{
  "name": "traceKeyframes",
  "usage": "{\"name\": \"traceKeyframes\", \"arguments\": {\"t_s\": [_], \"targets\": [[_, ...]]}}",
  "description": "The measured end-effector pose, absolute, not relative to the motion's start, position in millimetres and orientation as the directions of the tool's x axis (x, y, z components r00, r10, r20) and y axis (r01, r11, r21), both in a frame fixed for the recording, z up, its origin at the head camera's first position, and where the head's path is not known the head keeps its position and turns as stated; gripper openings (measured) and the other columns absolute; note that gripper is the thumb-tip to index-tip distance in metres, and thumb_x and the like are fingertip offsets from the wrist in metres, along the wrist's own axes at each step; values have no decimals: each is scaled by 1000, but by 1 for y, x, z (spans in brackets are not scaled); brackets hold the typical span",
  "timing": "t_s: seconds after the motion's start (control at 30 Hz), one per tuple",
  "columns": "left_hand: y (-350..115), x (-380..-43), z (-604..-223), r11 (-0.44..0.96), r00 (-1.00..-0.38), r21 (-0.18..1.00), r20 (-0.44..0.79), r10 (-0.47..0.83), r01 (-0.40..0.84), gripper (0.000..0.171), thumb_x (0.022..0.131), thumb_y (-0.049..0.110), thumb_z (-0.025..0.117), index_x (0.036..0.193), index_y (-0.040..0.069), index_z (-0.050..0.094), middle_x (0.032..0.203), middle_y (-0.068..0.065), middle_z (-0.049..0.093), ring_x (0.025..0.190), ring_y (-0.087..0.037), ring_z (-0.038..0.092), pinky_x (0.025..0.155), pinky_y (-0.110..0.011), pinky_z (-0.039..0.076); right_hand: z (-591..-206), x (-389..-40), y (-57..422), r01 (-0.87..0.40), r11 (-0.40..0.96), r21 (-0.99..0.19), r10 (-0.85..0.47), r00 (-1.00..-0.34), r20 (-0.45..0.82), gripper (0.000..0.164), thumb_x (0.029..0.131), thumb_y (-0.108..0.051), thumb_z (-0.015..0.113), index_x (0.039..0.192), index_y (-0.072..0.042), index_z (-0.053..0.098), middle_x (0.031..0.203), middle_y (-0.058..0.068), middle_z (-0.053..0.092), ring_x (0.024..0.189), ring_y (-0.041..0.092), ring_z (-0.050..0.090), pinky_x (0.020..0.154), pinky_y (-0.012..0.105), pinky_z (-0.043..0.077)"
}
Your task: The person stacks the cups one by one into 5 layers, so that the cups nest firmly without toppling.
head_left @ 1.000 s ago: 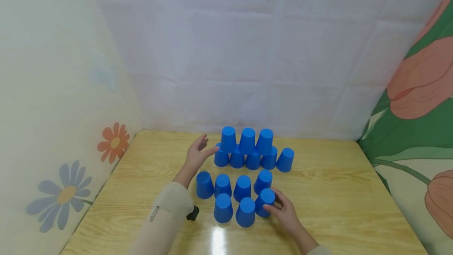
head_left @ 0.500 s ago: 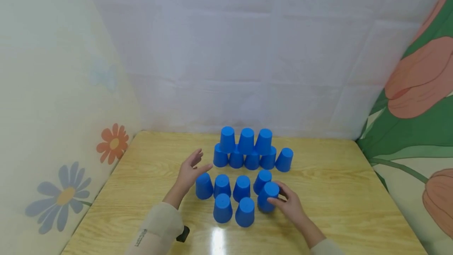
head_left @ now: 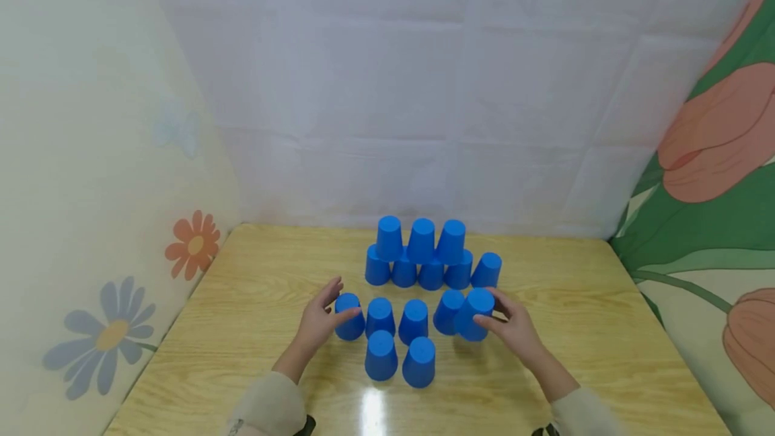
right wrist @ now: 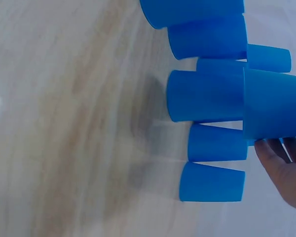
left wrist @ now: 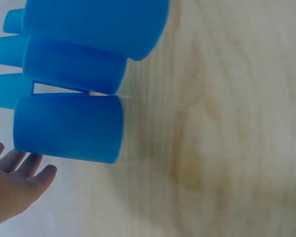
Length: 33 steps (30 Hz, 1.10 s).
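My right hand (head_left: pixel 513 328) grips an upside-down blue cup (head_left: pixel 474 316), fingers behind it and thumb in front. In the right wrist view this held cup (right wrist: pixel 276 103) is off the table, higher than the standing cups behind it. At the left end of the middle row, my left hand (head_left: pixel 321 321) reaches around an upturned cup (head_left: pixel 348 318), fingers extended and spread. The left wrist view has these fingertips (left wrist: pixel 49 173) close beside the cup (left wrist: pixel 69 128); whether they touch it I cannot tell. The cup (head_left: pixel 448 311) at the row's right end stands just left of the held one.
Two upturned cups stand in front, a left one (head_left: pixel 381 356) and a right one (head_left: pixel 419 363). Farther back is a row of several cups (head_left: pixel 430 274), bearing three more cups (head_left: pixel 422 241) on top. All stand on a wooden table (head_left: pixel 581 328) before a white cloth (head_left: pixel 387 120).
My right hand has lifted its cup from the front row and carried it back and to the right. My left hand has come down from the rear stack to the middle row's left cup.
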State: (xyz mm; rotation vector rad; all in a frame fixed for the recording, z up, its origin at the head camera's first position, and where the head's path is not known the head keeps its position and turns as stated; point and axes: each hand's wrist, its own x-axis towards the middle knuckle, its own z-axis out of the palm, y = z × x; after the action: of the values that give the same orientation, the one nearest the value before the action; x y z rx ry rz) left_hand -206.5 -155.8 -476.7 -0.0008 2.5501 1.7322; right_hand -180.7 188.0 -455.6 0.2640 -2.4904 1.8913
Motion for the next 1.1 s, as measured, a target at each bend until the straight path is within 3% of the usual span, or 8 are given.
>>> {"name": "traceKeyframes", "arguments": {"t_s": [0.27,0.57,0.87,1.1], "targets": [[-155,-200,-485,384,-998,922,-62,6,-55,79,72,28,70,135,8,27,132,-16,34,118,-37,30,92,-49,30,-439,-202,199,-166,313,-935,-105,-985,140,50,79,-22,64,122,-5,44,120,18,46,107,33,43,85,49,38],[-156,-198,-496,356,-999,934,-26,-18,-31,73,73,21,69,132,4,31,132,-18,34,118,-35,31,92,-49,30,-438,-229,207,-224,345,-911,-33,-973,227,50,78,-20,64,119,1,46,112,20,50,101,31,46,87,49,35],[-157,-200,-505,355,-997,933,-52,-49,-66,64,74,26,68,127,2,39,128,-18,39,118,-34,33,92,-49,30,-435,-254,203,-166,380,-910,4,-984,181,52,78,-28,63,121,-3,46,116,17,49,106,30,43,88,46,35],[-157,-199,-509,344,-997,936,-58,-56,-74,63,75,28,67,127,3,40,128,-18,39,117,-35,33,91,-49,31,-428,-264,197,-153,367,-917,10,-986,168,50,81,-26,60,124,-6,43,119,15,46,108,30,42,90,46,33]]}}
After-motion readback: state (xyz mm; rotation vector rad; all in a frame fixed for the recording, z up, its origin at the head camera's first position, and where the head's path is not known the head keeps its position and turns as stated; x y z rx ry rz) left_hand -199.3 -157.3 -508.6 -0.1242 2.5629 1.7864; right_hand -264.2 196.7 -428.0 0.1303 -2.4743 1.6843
